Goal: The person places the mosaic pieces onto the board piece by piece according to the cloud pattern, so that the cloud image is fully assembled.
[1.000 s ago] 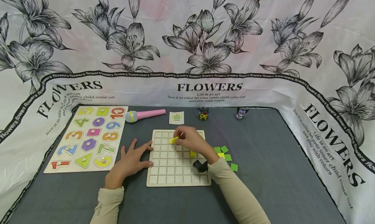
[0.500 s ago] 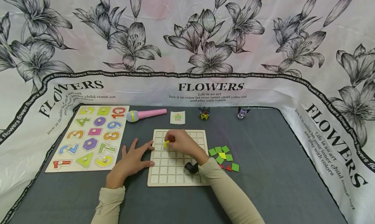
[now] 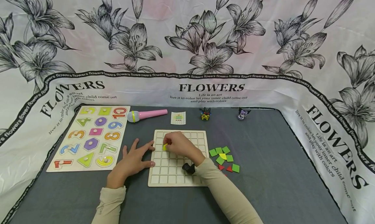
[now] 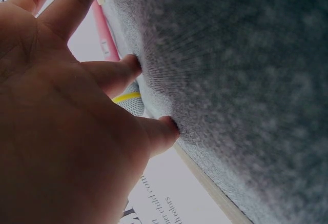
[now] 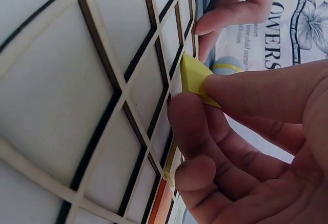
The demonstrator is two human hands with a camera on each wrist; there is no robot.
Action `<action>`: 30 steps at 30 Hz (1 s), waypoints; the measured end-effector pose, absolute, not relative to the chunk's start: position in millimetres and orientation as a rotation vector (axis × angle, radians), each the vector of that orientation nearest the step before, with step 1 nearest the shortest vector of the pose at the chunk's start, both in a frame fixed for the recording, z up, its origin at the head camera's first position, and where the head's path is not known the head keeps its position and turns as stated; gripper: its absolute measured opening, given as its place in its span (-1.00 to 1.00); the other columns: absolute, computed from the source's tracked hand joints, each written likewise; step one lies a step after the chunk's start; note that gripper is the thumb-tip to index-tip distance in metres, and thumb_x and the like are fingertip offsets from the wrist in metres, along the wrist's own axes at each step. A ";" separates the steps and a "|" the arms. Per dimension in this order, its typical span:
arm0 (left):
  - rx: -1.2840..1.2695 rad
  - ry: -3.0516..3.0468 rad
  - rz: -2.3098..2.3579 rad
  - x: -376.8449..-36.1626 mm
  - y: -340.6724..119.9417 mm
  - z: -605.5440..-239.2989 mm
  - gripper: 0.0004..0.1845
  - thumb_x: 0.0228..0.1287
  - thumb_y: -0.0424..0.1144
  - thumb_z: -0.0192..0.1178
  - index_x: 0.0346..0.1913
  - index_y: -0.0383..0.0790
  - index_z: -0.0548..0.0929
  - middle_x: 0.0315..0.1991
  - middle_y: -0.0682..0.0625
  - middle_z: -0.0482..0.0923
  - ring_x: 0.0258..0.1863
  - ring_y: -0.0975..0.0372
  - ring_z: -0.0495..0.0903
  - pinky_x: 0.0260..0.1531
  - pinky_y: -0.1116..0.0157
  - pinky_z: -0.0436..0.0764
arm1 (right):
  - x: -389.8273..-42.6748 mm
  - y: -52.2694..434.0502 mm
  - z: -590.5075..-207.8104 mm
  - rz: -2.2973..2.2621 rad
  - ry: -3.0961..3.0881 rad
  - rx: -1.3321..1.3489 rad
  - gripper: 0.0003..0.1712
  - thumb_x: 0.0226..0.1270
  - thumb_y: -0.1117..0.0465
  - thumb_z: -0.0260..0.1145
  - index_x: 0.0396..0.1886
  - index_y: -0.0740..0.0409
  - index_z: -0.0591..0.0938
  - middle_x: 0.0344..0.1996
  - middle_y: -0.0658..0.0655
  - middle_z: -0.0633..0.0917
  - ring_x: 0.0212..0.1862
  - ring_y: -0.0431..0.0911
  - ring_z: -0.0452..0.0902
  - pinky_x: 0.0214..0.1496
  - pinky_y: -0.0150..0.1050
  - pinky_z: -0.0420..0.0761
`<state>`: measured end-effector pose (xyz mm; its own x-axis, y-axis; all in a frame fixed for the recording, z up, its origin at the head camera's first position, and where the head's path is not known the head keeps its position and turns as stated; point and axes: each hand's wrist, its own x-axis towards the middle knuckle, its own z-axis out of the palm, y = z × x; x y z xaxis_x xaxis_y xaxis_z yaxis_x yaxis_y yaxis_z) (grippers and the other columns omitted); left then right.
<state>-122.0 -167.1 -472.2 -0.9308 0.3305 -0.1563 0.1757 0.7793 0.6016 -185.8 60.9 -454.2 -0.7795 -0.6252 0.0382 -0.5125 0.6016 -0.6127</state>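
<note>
The yellow tile (image 3: 165, 147) sits pinched between the thumb and fingertips of the right hand (image 3: 181, 145), tilted over a cell near the upper left corner of the wooden grid board (image 3: 202, 136); whether it touches the board is hard to tell. The left hand (image 3: 131, 161) lies flat with fingers spread on the grey table (image 3: 278, 172), fingertips at the board's left edge. Loose green and red tiles (image 3: 224, 158) lie just beside its right edge.

The head view looks forward and down over the whole table (image 3: 263, 191) from its near edge. The left wrist view sits tight under the left hand (image 4: 56, 131). The right wrist view is close to the grid board (image 5: 61, 90), shared with the head view.
</note>
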 end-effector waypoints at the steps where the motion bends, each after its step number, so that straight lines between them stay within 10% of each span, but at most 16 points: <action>1: 0.394 2.719 0.885 -121.7 -166.8 -471.6 -0.17 0.33 -0.12 0.53 0.58 -0.19 0.43 0.44 -0.18 0.53 0.64 -0.40 -0.17 0.39 -0.56 -0.35 | -185.7 60.5 -453.9 -0.918 2.653 -0.953 -0.86 0.33 0.50 0.37 -0.26 0.22 0.77 -0.45 0.01 0.68 -0.41 -0.17 0.44 -0.29 -0.25 0.48; 30: 0.418 2.729 0.889 -121.5 -167.8 -472.6 -0.18 0.33 -0.11 0.53 0.57 -0.20 0.44 0.43 -0.18 0.55 0.63 -0.42 -0.16 0.37 -0.58 -0.35 | -184.2 55.6 -458.0 -0.693 2.725 -0.967 -0.88 0.39 0.45 0.40 -0.27 0.16 0.76 -0.33 0.10 0.68 -0.26 -0.10 0.52 -0.19 -0.24 0.56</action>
<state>-121.5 -167.8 -472.6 -0.9300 0.3407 -0.1376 0.1943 0.7737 0.6030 -184.2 55.6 -458.0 -0.7758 -0.6310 -0.0031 -0.5529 0.6821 -0.4787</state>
